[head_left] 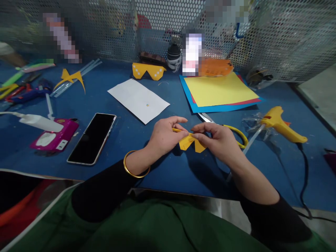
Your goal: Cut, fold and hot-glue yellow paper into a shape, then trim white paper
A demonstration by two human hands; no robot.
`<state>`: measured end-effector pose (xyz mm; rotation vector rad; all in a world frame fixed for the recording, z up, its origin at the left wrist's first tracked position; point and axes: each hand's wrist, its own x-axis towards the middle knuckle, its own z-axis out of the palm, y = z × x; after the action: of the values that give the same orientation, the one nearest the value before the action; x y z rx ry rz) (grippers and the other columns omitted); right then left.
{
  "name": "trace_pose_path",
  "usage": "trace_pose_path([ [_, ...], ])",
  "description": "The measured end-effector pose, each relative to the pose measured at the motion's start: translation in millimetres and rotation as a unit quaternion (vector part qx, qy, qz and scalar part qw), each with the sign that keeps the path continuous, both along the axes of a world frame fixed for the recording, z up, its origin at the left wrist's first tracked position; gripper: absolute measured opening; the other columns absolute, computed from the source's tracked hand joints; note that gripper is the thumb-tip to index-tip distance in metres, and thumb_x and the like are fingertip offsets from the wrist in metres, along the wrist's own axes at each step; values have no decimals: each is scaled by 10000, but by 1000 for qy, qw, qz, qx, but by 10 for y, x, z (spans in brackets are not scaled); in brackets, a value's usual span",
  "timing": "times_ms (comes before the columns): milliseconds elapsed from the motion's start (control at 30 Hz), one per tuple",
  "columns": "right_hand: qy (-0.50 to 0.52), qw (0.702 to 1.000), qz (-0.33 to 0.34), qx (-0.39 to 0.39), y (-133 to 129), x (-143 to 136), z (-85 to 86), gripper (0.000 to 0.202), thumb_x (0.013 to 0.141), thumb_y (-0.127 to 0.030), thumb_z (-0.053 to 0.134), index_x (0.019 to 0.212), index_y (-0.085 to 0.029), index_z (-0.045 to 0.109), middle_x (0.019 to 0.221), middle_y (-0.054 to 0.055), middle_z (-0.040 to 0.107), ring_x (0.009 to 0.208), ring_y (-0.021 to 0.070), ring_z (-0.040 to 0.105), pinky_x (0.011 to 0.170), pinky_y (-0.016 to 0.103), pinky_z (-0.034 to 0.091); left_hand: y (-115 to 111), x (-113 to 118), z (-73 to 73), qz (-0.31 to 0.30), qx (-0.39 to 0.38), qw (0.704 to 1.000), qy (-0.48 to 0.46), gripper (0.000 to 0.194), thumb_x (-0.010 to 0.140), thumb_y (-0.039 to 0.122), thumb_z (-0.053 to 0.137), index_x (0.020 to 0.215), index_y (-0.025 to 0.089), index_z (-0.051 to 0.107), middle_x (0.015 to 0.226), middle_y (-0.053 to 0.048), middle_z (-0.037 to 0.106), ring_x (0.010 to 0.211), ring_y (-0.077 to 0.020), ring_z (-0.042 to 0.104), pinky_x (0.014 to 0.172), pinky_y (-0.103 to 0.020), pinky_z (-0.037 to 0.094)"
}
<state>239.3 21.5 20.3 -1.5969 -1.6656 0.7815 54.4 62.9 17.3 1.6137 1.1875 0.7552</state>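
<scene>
A folded yellow paper cutout [187,142] is held above the blue table, between my two hands. My left hand [168,134] pinches its left part between thumb and fingers. On the other side, my right hand [219,140] grips the right part, thumb toward me. Two angular flaps hang below my thumbs, and my fingers cover much of the upper edge. Just behind my right hand lie scissors [241,134] with yellow handles, partly hidden by it. A white sheet [139,99] with a tiny speck on it lies beyond my left hand.
At the right rests a yellow glue gun [285,126] with its cord. Coloured paper sheets [220,91] are stacked at the back. A yellow mask-shaped cutout [148,71] stands near the mesh. Leftward are a phone [93,140], a purple power socket [64,134] and yellow scraps [70,78].
</scene>
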Motion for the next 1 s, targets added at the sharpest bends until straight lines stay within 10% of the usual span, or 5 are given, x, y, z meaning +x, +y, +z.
trace_pose_path([
  [500,-29,999,-25,32,2,43,-20,278,910,-406,571,987,-213,755,982,89,785,931,254,705,796,399,523,7,-10,15,7,5,1000,0,382,759,220,687,1134,161,725,853,-47,779,782,-180,711,772,-314,552],
  [1000,-21,999,-41,19,-46,1,-32,155,790,-321,678,852,-192,739,746,41,727,672,183,647,619,317,488,-6,13,-6,19,-31,998,-55,427,756,246,717,1169,143,699,893,-68,769,780,-166,689,722,-291,542],
])
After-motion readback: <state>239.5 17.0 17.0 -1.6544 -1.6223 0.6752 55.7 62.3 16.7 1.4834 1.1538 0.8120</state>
